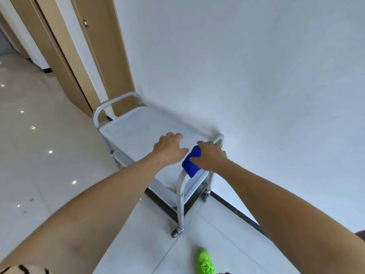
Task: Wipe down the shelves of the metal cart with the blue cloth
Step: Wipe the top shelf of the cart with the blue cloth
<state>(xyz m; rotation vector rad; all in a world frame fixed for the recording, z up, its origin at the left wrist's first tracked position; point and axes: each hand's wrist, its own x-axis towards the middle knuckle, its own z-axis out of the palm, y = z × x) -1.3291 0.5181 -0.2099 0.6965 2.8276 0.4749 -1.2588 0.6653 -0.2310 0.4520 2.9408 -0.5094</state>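
From the head view I see the metal cart [158, 127] parked against the white wall [256, 66], its long side along the wall and its near end toward me. It has 2 shelves that I can make out: the top shelf [138, 129], pale and flat, and a lower shelf [122, 158] showing below its left edge. A curved handle bar [116, 102] rises at the far end, and a near handle post [180, 194] runs down to a small caster [175, 232] on the tiled floor [39, 155].

My right hand [211, 156] rests on the blue cloth [191, 162], which is draped over the near handle at the right corner of the top shelf. The fingers curl over the cloth and the thumb presses its left side, so the hand grips it. Part of the cloth hangs down past the rail.

My left hand [170, 148] is over the top shelf just beside the cloth, fingers loosely spread and bent downward, holding nothing. I cannot tell whether its fingertips touch the shelf.

A wooden door frame [110, 56] stands beyond the far end of the cart. A bright green shoe [205, 262] sits on the floor at the bottom edge.
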